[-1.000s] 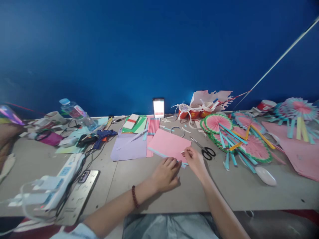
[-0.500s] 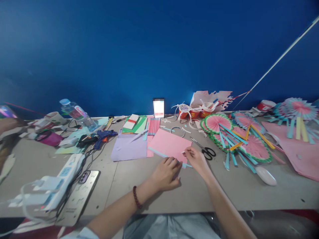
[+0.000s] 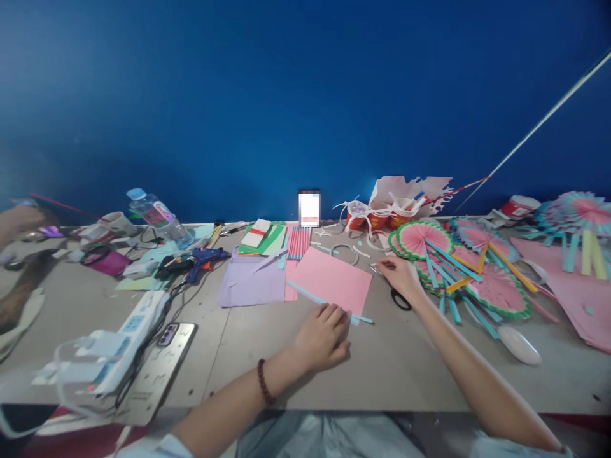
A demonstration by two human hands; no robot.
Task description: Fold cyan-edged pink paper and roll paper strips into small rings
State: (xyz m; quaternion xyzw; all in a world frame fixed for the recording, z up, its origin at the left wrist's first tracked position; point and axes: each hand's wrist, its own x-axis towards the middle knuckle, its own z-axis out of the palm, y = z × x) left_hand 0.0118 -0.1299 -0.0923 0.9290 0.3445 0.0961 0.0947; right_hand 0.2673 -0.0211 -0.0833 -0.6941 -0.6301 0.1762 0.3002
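Note:
My left hand [image 3: 322,337] lies palm down at the front edge of a pink paper sheet [image 3: 334,277], fingers together and flat, thumb apart. Along that edge runs a light blue strip [image 3: 308,293], partly under my fingers, with its end [image 3: 365,319] showing to the right. My right hand [image 3: 398,277] is right of the sheet, over a pair of scissors [image 3: 401,301]. Its thumb and fingertips are pinched close to the blades; whether they grip the scissors or a small scrap is hidden. A black handle loop shows below the hand.
Lilac sheets [image 3: 255,283] lie left, a glue gun [image 3: 203,259] beyond. Watermelon-patterned paper fans [image 3: 499,289] and a white computer mouse [image 3: 519,345] are right. Red cups [image 3: 379,219] stand behind. A power strip [image 3: 136,337] and phone [image 3: 157,375] lie front left. Another person's hand [image 3: 21,219] is far left.
My right hand has moved right, from the pink sheet's corner to above the scissors. My left hand stays in place on the sheet's edge. The view has shifted slightly.

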